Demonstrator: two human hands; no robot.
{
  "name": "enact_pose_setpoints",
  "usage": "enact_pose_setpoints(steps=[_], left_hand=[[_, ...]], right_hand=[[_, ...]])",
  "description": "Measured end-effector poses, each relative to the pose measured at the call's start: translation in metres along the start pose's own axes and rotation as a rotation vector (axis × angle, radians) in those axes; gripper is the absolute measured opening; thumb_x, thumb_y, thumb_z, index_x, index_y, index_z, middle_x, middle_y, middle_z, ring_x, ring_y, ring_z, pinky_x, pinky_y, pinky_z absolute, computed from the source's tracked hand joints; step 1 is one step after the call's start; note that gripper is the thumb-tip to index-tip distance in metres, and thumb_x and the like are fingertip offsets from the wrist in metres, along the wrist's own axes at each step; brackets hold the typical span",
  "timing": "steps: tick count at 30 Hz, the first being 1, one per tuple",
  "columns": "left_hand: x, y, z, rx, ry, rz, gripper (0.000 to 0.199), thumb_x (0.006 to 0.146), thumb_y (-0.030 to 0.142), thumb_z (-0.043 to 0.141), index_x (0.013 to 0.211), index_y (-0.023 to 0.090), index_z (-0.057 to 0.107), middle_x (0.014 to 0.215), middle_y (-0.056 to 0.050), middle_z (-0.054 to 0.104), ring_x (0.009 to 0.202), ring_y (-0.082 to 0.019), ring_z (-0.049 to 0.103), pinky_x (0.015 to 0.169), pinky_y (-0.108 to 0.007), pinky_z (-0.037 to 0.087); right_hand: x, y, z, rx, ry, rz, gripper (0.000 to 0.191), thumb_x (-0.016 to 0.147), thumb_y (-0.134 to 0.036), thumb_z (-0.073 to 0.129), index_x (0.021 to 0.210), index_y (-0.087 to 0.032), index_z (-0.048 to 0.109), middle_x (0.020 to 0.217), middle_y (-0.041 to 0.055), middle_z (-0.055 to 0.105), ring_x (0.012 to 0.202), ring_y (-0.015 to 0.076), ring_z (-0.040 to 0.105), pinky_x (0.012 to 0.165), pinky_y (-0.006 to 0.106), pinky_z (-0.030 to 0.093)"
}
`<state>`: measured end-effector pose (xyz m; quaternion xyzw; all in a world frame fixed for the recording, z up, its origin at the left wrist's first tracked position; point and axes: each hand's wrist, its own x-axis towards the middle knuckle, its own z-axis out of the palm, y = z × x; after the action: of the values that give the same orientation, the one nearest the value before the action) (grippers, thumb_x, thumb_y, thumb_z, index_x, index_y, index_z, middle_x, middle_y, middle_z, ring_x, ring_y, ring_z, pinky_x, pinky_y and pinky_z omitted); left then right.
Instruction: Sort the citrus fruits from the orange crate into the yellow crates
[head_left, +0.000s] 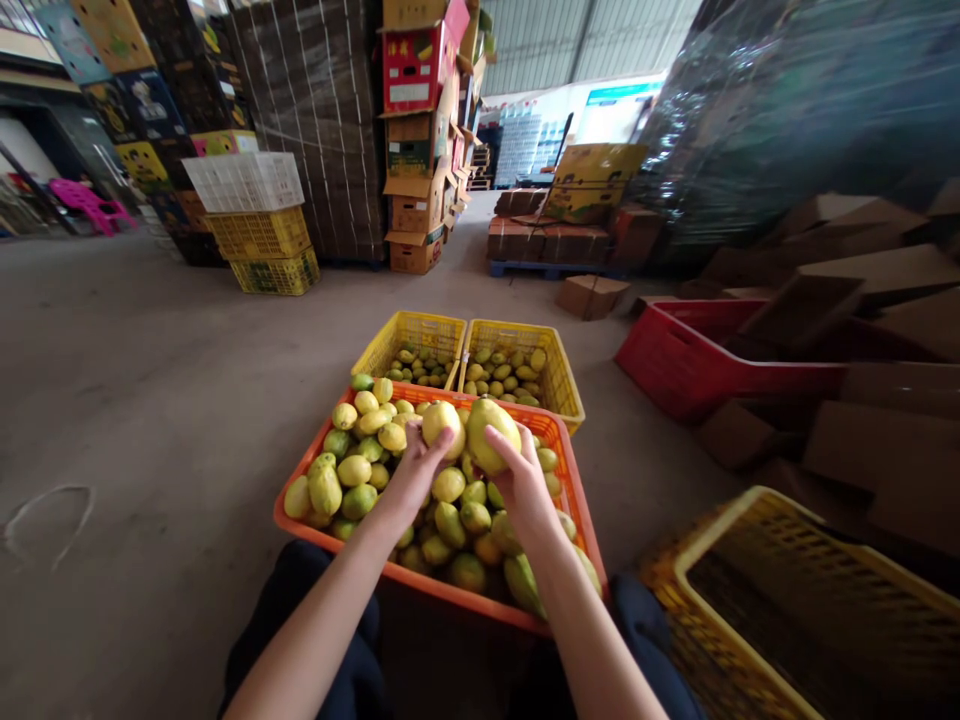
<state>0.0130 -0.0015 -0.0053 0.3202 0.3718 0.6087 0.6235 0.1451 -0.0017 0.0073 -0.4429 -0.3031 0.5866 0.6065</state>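
My left hand (418,462) is wrapped round a pale yellow fruit (442,430), thumb on its near side. Beside it, my right hand (521,468) grips a larger yellow-green fruit (491,436). Both fruits are held up side by side, above an orange crate (576,490) filled with yellow and green fruits (450,524). The crate lies between my knees. Just beyond it are two yellow crates, the left one (370,352) and the right one (564,372), each with smaller fruits inside.
A yellow crate (720,520) is at the lower right, with a red crate (675,370) and cardboard boxes (885,440) behind. Stacked crates (259,235) and tall box stacks (412,140) rise farther back. A carton (591,297) lies on the floor.
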Motion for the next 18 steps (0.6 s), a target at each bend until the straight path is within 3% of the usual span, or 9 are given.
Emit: enact_pose_setpoints(steps=[4, 7, 13, 18], left_hand=[[0.003, 0.011, 0.001, -0.072, 0.001, -0.049, 0.054, 0.063, 0.051, 0.095, 0.096, 0.021, 0.066, 0.102, -0.006, 0.075, 0.116, -0.027, 0.069, 0.101, -0.036, 0.055], [0.005, 0.017, -0.002, -0.110, 0.074, -0.104, 0.052, 0.061, 0.049, 0.097, 0.092, 0.019, 0.067, 0.091, -0.005, 0.073, 0.108, -0.026, 0.071, 0.095, -0.035, 0.058], [0.007, 0.020, -0.005, -0.121, 0.183, -0.041, 0.042, 0.067, 0.038, 0.095, 0.090, 0.020, 0.065, 0.093, -0.002, 0.071, 0.111, -0.026, 0.071, 0.097, -0.037, 0.060], [0.007, 0.016, -0.002, -0.068, 0.242, -0.086, 0.028, 0.078, 0.035, 0.087, 0.093, 0.020, 0.069, 0.110, -0.007, 0.074, 0.117, -0.029, 0.070, 0.096, -0.039, 0.061]], right_hand=[[0.003, -0.003, -0.003, 0.100, -0.086, 0.001, 0.038, 0.065, -0.045, 0.090, 0.092, -0.027, 0.070, 0.094, 0.0006, 0.077, 0.093, 0.0236, 0.071, 0.079, 0.032, 0.057], [0.005, -0.009, -0.004, 0.113, -0.168, -0.003, 0.040, 0.067, -0.047, 0.088, 0.098, -0.025, 0.076, 0.102, 0.0034, 0.079, 0.101, 0.0276, 0.071, 0.083, 0.036, 0.057], [0.014, -0.004, -0.010, 0.111, -0.114, 0.095, 0.045, 0.062, -0.051, 0.090, 0.097, -0.026, 0.076, 0.098, 0.0052, 0.080, 0.093, 0.0322, 0.075, 0.073, 0.044, 0.062], [0.013, 0.002, -0.007, 0.084, -0.073, 0.101, 0.038, 0.065, -0.048, 0.089, 0.093, -0.026, 0.075, 0.093, 0.0036, 0.079, 0.090, 0.0293, 0.073, 0.066, 0.038, 0.062]])
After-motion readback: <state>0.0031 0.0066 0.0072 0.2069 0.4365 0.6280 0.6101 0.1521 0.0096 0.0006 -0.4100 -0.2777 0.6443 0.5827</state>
